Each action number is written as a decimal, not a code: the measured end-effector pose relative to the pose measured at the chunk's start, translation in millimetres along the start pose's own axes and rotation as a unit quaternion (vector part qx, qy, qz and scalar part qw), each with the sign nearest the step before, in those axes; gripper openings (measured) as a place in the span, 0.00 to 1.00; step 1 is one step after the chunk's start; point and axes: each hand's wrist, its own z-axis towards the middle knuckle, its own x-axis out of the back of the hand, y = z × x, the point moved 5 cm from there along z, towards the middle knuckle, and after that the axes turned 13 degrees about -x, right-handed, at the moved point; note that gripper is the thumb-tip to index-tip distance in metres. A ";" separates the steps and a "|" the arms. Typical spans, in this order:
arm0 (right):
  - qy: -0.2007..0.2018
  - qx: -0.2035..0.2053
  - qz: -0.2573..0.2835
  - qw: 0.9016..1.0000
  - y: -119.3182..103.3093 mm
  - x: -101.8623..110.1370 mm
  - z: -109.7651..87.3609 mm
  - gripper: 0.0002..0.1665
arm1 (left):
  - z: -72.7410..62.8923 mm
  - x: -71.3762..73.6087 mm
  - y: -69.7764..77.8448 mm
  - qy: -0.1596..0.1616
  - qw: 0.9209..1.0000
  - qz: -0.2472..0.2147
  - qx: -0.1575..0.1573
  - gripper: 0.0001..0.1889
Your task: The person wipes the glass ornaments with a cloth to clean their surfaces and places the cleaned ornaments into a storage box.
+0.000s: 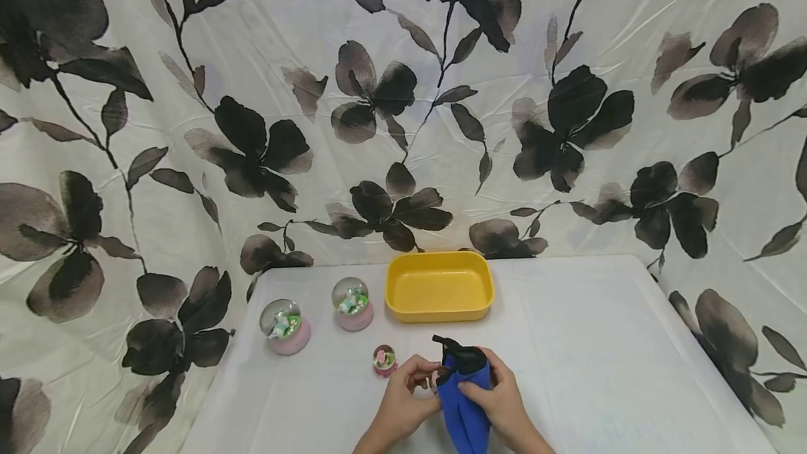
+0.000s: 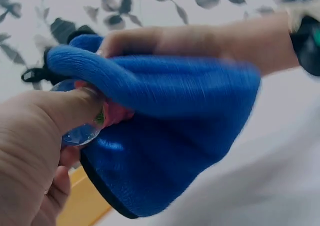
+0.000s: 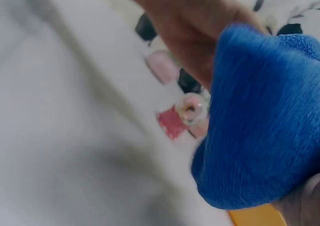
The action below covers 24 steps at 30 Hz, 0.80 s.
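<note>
My left hand [image 1: 405, 403] pinches a small snow globe [image 2: 84, 135] with a clear ball and a reddish-pink base, best seen in the left wrist view. A blue cloth [image 1: 463, 408] with black edging and a black loop is gripped by my right hand [image 1: 506, 401]. Folds of the cloth lie against the globe's base and hide part of it. On the table, just left of my left hand, stands another small snow globe [image 1: 384, 360] with a pink base. It also shows in the right wrist view, blurred.
Two larger snow globes [image 1: 353, 305] [image 1: 286, 328] with pale pink bases stand at the left of the white table [image 1: 599, 356]. Behind my hands, near the back edge, sits a yellow rectangular tray [image 1: 439, 317]. Floral fabric [image 1: 479, 181] hangs behind the table.
</note>
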 end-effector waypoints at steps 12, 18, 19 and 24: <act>-0.032 -0.064 0.014 0.997 0.6 -8.9 -3.1 0.32 | 0.7 3.9 10.2 -0.054 0.979 0.170 -0.097 0.18; -0.027 -0.027 -0.016 0.999 -4.6 -9.1 -5.9 0.32 | -1.2 -0.6 6.1 -0.034 0.993 0.099 -0.045 0.10; -0.027 -0.013 -0.026 0.999 -6.3 -8.8 -6.5 0.31 | -1.8 -1.6 4.7 -0.029 0.996 0.077 -0.033 0.09; -0.043 0.117 -0.104 0.987 -19.4 -9.8 -9.4 0.31 | -4.1 -8.7 2.0 -0.030 0.997 -0.064 -0.016 0.08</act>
